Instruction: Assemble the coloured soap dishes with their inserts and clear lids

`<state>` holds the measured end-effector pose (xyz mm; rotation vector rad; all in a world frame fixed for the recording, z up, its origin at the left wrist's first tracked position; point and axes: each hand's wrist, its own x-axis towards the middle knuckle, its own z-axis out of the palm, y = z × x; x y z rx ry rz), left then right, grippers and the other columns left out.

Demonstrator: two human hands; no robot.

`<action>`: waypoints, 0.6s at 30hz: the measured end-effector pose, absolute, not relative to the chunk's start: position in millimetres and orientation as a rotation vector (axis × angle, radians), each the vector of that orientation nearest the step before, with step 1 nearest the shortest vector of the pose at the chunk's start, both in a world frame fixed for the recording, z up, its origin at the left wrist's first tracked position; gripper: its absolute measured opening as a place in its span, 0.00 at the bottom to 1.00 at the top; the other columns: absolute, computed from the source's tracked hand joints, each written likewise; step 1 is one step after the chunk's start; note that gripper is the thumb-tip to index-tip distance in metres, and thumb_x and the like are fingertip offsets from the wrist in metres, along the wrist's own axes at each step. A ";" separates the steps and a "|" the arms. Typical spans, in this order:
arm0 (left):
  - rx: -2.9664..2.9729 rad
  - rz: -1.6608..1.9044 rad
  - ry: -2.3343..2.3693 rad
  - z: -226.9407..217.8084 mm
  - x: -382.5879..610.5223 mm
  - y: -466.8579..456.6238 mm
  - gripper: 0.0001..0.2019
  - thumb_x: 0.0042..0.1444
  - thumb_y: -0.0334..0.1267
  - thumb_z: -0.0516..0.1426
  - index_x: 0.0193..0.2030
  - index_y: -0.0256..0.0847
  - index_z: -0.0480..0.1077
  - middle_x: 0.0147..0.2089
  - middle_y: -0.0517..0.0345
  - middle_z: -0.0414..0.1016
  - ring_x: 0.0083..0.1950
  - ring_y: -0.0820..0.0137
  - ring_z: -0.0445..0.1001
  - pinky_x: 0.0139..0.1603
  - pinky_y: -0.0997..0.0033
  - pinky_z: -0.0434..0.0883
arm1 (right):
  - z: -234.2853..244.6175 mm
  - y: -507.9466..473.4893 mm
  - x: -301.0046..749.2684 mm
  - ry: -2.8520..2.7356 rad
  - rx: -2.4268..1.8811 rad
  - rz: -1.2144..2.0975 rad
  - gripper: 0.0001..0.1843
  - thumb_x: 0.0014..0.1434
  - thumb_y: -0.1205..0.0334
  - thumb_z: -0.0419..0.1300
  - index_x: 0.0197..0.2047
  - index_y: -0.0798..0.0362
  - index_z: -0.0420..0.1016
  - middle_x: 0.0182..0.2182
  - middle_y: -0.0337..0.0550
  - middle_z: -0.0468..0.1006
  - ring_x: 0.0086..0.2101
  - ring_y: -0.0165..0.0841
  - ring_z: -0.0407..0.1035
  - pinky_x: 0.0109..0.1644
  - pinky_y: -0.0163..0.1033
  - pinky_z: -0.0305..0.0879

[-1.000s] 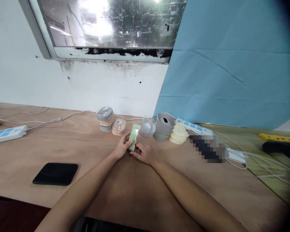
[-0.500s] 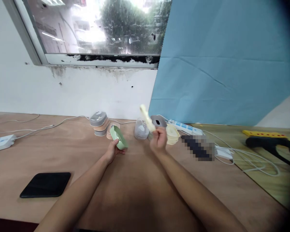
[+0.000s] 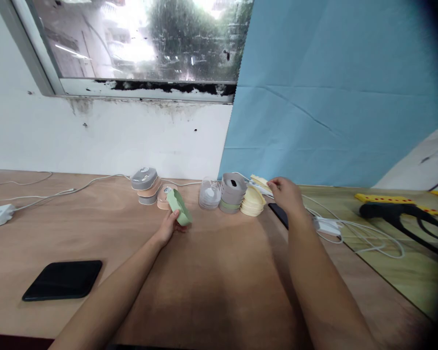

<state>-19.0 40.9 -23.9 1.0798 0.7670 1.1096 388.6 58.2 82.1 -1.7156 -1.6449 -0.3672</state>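
Note:
My left hand [image 3: 168, 228] is closed around a light green plastic container shell [image 3: 180, 210], tilted above the table. To the right, my right hand [image 3: 286, 193] pinches the edge of a thin cream plastic tray [image 3: 260, 181]. That tray hangs over a stack of similar cream trays [image 3: 253, 205], apart from it at the near side. Beside this stack stand nested grey container shells [image 3: 234, 187] with a green one among them, then a stack of clear plastic covers [image 3: 209, 195]. Left of the green shell are a peach box [image 3: 163, 196] and piled grey and peach boxes [image 3: 144, 181].
A black tablet-like slab [image 3: 63, 280] lies at the front left. A dark phone [image 3: 278, 215] lies partly behind my right forearm. White power strips [image 3: 0, 216] and cables run along the back. A black-handled tool [image 3: 381, 212] and a yellow strip [image 3: 381, 199] sit far right.
My right hand has moved right with the cream tray, from in front of the grey shells to over the cream stack. My left hand still holds the green shell, nearly unmoved.

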 end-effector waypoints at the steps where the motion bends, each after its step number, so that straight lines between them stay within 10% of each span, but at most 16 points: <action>1: 1.076 1.113 0.767 -23.7 -19.2 40.8 0.35 0.47 0.63 0.57 0.52 0.37 0.62 0.37 0.51 0.74 0.29 0.67 0.73 0.27 0.67 0.71 | 79.6 59.6 387.2 -1.681 -1.713 -0.346 0.13 0.58 0.57 0.51 0.33 0.53 0.74 0.33 0.49 0.76 0.36 0.40 0.67 0.40 0.42 0.61; 18: 1.060 1.134 0.738 -27.3 -18.3 41.8 0.34 0.48 0.61 0.58 0.54 0.38 0.61 0.42 0.48 0.74 0.33 0.65 0.73 0.28 0.69 0.71 | 71.1 62.4 378.6 -1.803 -1.744 0.041 0.15 0.55 0.54 0.55 0.36 0.53 0.79 0.31 0.45 0.80 0.28 0.35 0.71 0.36 0.38 0.63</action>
